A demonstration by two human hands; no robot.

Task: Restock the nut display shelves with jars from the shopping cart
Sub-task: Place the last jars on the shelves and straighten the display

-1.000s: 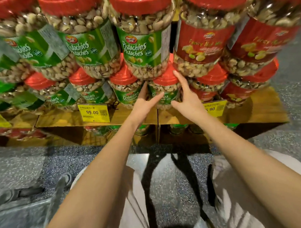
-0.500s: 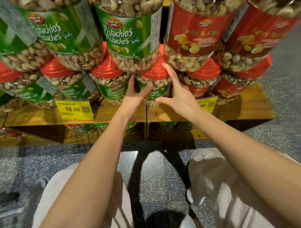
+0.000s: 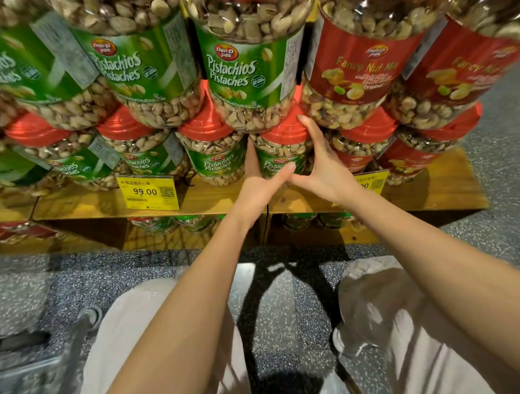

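Note:
A pistachio jar (image 3: 276, 155) with a green label and red lid stands in the bottom row on the wooden shelf (image 3: 220, 199), under a bigger-looking pistachio jar (image 3: 245, 70). My left hand (image 3: 256, 182) lies along its left side, fingers straight in the gap to the neighbouring jar (image 3: 214, 160). My right hand (image 3: 321, 168) presses its right side, with the index finger reaching up to the red lid. Both thumbs stretch across the front of the label and meet there.
Red-labelled Fancy Nut Mix jars (image 3: 357, 72) are stacked on the right, more pistachio jars (image 3: 148, 74) on the left. A yellow 99.00 price tag (image 3: 148, 192) hangs on the shelf edge. More jars sit on a lower shelf (image 3: 171, 225). Grey cart parts (image 3: 29, 367) show bottom left.
Both hands have slid deeper along the jar's sides and their thumbs have come together at the front. The view has moved closer to the shelf.

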